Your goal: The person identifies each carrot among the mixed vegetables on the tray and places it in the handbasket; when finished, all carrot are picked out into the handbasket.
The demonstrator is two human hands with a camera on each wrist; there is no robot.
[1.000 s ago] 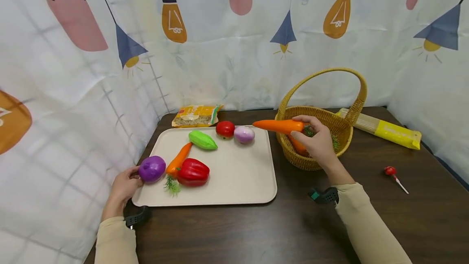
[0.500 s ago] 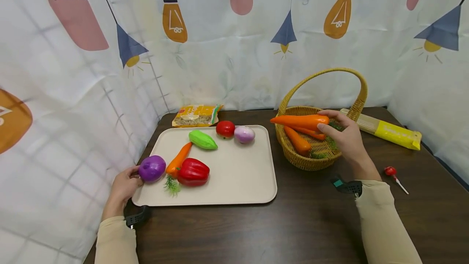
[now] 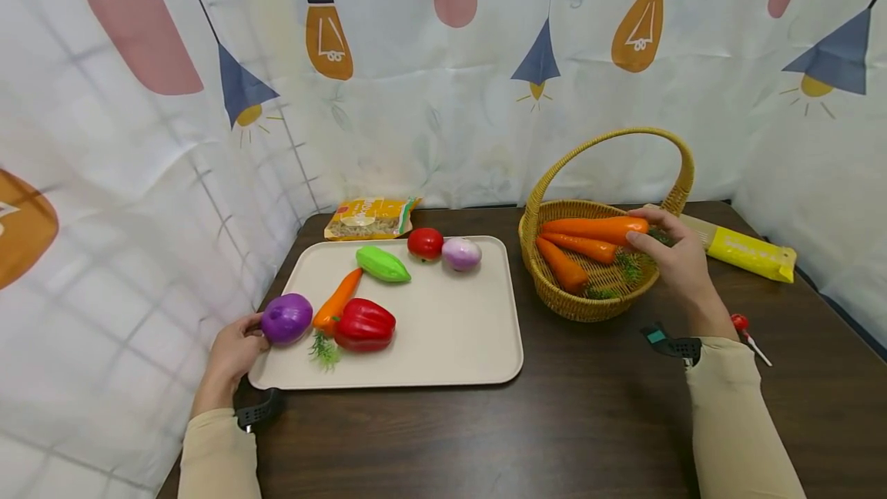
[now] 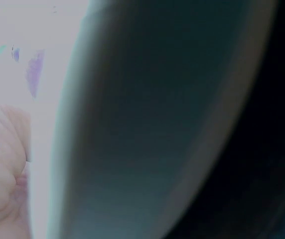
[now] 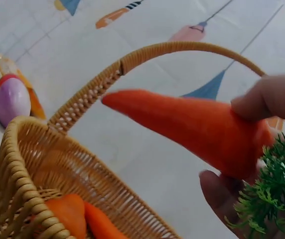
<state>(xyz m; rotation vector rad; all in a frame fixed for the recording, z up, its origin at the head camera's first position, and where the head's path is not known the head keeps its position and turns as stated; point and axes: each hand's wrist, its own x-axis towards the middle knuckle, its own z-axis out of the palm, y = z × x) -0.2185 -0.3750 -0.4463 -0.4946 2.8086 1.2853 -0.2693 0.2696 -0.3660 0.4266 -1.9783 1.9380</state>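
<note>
In the head view my right hand (image 3: 679, 256) holds a large toy carrot (image 3: 596, 229) by its thick end, over the wicker basket (image 3: 554, 303). The right wrist view shows thumb and fingers around that carrot (image 5: 187, 127), green leaves beside the palm. Smaller carrots (image 3: 564, 268) lie inside the basket. My left hand (image 3: 235, 353) is at the left rim of the beige tray (image 3: 450, 337), against a round purple vegetable (image 3: 286, 319); its fingertips are partly hidden, so its hold cannot be made out. The left wrist view is mostly dark blur.
On the tray lie a red bell pepper (image 3: 365, 325), a carrot (image 3: 337, 303), a green vegetable (image 3: 383, 264), a tomato (image 3: 425, 243) and a pale purple vegetable (image 3: 461, 254). An orange packet (image 3: 370, 219), a yellow packet (image 3: 751, 254) and a lollipop (image 3: 740, 323) lie around.
My right hand has moved to the right with the carrot, from the basket's left side to over its middle and right, and slightly lower lately. The left hand has stayed still.
</note>
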